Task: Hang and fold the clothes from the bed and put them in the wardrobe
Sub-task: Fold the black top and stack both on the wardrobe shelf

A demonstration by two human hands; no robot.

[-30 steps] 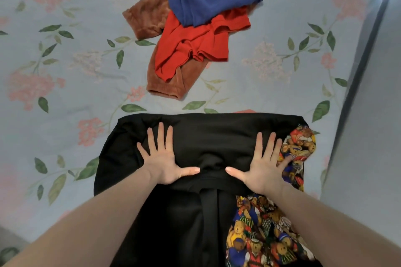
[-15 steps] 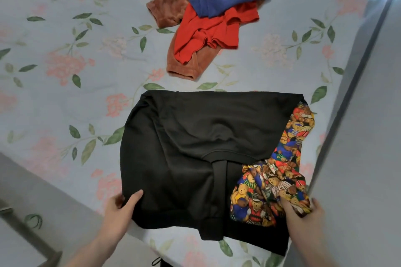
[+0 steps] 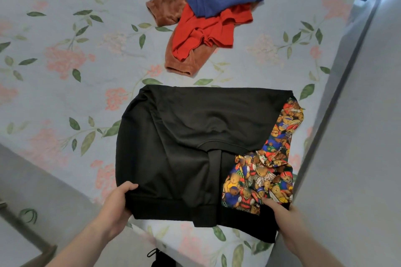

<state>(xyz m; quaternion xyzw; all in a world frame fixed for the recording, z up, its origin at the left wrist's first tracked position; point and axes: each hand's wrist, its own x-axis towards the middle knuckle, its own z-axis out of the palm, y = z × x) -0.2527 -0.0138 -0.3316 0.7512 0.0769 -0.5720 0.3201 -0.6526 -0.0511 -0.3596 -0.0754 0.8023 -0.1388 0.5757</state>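
Head view: floral bedsheet (image 3: 65,84) under black garment (image 3: 184,147), grey wall (image 3: 358,136) alongside.

A single head-worn camera looks steeply down and forward over the bed (image 3: 65,60), close above its near edge. Its wide lens bends the margins, so the grey panel (image 3: 358,136) at right is perhaps a wardrobe side.
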